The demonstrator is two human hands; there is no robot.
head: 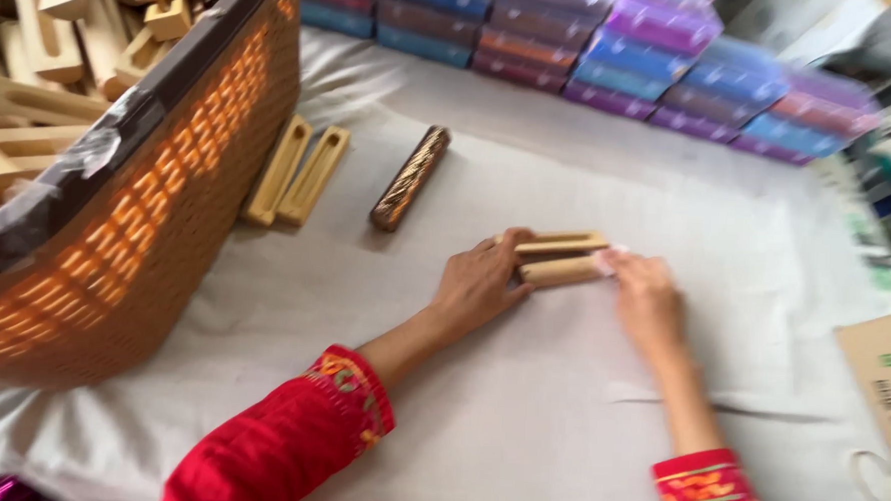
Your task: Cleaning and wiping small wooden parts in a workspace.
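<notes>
We see both arms reach forward in red sleeves over the white cloth [520, 384], wrists low, palms down. The left hand [479, 282] lies flat-knuckled with its fingers curled around the near end of two wooden blocks [561, 257], which lie side by side on the cloth between the hands. The right hand [647, 299] meets their other end, fingertips pressed together against a small pale scrap; blur hides the exact pinch. Left of the blocks lies a dark patterned stick [411, 177], farther left two more slotted wooden pieces [297, 174] beside the wicker basket [166, 228].
</notes>
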